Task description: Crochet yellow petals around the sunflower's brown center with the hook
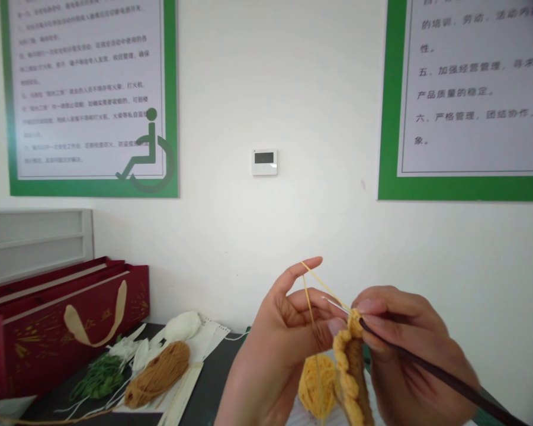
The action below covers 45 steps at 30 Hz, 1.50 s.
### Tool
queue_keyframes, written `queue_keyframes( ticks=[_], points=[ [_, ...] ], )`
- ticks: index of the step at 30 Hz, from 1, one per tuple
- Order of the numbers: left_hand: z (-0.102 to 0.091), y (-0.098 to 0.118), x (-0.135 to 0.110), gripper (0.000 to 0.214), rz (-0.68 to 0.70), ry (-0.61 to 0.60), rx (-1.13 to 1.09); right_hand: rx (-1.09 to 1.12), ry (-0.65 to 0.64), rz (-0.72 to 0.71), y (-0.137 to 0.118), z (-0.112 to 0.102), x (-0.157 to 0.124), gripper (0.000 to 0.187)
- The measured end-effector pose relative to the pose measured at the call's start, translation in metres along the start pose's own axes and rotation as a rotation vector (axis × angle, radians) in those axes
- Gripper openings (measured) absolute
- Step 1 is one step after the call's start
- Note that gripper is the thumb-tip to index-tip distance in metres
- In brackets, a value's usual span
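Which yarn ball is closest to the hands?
The yellow yarn ball, right below the left hand. The brown yarn skein and white bundle lie much farther left.

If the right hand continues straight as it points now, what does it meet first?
Probably the yellow crocheted piece pinched by the left hand, just past the right hand's fingertips; depth is unclear.

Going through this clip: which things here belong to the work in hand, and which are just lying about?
In use:
left hand
right hand
dark-handled crochet hook
yellow crocheted piece
yellow yarn ball

Lying about:
ochre yarn skein
green fibre bundle
white fibre bundle
red gift bag
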<state>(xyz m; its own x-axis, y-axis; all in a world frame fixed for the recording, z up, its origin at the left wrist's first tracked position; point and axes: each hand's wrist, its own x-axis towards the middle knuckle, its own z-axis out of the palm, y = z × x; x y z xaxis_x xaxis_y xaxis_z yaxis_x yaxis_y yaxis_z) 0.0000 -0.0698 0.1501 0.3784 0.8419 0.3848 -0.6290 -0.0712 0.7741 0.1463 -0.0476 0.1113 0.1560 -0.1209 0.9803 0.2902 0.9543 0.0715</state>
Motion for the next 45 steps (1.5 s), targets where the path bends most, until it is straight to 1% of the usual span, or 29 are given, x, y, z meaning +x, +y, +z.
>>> queue_keyframes(
  ticks=[2, 3, 5, 7, 8, 11, 13, 15, 17, 20, 22, 24, 25, 26, 27, 29, 30, 31, 32, 34, 36, 38, 40, 41, 43, 45],
  points=[
    [0.003, 0.001, -0.004, 0.071, 0.084, 0.06, 0.1, -0.087, 0.005, -0.02, 0.002, -0.001, -0.001, 0.037],
    [0.004, 0.002, -0.007, 0.075, 0.122, 0.076, 0.147, -0.129, 0.021, -0.013, 0.003, -0.001, -0.001, 0.036],
    [0.008, 0.001, -0.01, 0.096, 0.19, 0.069, 0.223, -0.18, 0.061, 0.009, 0.004, 0.0, -0.002, 0.034],
    [0.013, -0.002, -0.012, 0.115, 0.238, 0.093, 0.285, -0.185, 0.092, 0.054, 0.004, 0.003, -0.003, 0.031],
    [0.016, -0.004, -0.012, 0.115, 0.251, 0.142, 0.322, -0.173, 0.104, 0.076, 0.003, 0.004, -0.004, 0.029],
    [0.025, -0.011, -0.009, 0.097, 0.268, 0.301, 0.384, -0.12, 0.139, 0.14, -0.002, 0.009, -0.004, 0.026],
    [0.029, -0.014, -0.006, 0.094, 0.294, 0.348, 0.35, -0.072, 0.178, 0.171, -0.005, 0.013, -0.004, 0.023],
    [0.031, -0.016, -0.003, 0.094, 0.305, 0.352, 0.284, 0.002, 0.209, 0.235, -0.007, 0.015, -0.003, 0.019],
    [0.03, -0.015, -0.001, 0.093, 0.304, 0.348, 0.224, 0.104, 0.205, 0.331, -0.007, 0.016, -0.002, 0.015],
    [0.027, -0.011, -0.001, 0.095, 0.304, 0.358, 0.171, 0.261, 0.146, 0.444, -0.004, 0.017, -0.003, 0.008],
    [0.023, -0.007, -0.001, 0.098, 0.291, 0.336, 0.15, 0.355, 0.108, 0.452, 0.0, 0.019, -0.005, 0.005],
    [0.019, -0.006, 0.0, 0.099, 0.261, 0.287, 0.129, 0.378, 0.103, 0.371, 0.004, 0.019, -0.006, 0.005],
    [0.018, -0.006, 0.001, 0.099, 0.245, 0.263, 0.118, 0.321, 0.114, 0.286, 0.005, 0.019, -0.007, 0.01],
    [0.017, -0.007, 0.001, 0.097, 0.235, 0.252, 0.117, 0.209, 0.115, 0.169, 0.007, 0.018, -0.007, 0.016],
    [0.017, -0.008, 0.002, 0.095, 0.239, 0.258, 0.132, 0.052, 0.106, 0.035, 0.007, 0.017, -0.007, 0.024],
    [0.02, -0.011, 0.002, 0.091, 0.297, 0.322, 0.22, -0.295, 0.045, -0.22, 0.007, 0.012, -0.005, 0.035],
    [0.023, -0.013, 0.001, 0.091, 0.349, 0.366, 0.287, -0.417, 0.013, -0.29, 0.005, 0.009, -0.003, 0.038],
    [0.026, -0.014, 0.0, 0.091, 0.404, 0.405, 0.353, -0.464, -0.01, -0.291, 0.003, 0.006, -0.001, 0.037],
    [0.028, -0.015, -0.001, 0.09, 0.449, 0.431, 0.416, -0.457, -0.028, -0.247, 0.0, 0.002, 0.001, 0.035],
    [0.031, -0.015, -0.003, 0.086, 0.507, 0.448, 0.506, -0.355, -0.081, -0.095, -0.007, -0.005, 0.004, 0.034],
    [0.029, -0.012, -0.004, 0.08, 0.509, 0.412, 0.547, -0.287, -0.135, -0.006, -0.013, -0.012, 0.006, 0.031],
    [0.025, -0.008, -0.003, 0.075, 0.474, 0.349, 0.55, -0.279, -0.102, 0.126, -0.016, -0.016, 0.006, 0.023],
    [0.02, -0.005, -0.003, 0.074, 0.429, 0.295, 0.54, -0.264, 0.016, 0.325, -0.017, -0.017, 0.007, 0.009],
    [0.018, -0.003, -0.003, 0.074, 0.41, 0.278, 0.534, -0.211, 0.042, 0.436, -0.016, -0.016, 0.008, 0.006],
    [0.016, -0.001, -0.003, 0.075, 0.387, 0.256, 0.52, -0.01, 0.028, 0.616, -0.013, -0.016, 0.01, 0.015],
    [0.016, 0.001, -0.004, 0.076, 0.375, 0.241, 0.503, 0.171, 0.002, 0.744, -0.008, -0.015, 0.013, 0.022]
  ],
)
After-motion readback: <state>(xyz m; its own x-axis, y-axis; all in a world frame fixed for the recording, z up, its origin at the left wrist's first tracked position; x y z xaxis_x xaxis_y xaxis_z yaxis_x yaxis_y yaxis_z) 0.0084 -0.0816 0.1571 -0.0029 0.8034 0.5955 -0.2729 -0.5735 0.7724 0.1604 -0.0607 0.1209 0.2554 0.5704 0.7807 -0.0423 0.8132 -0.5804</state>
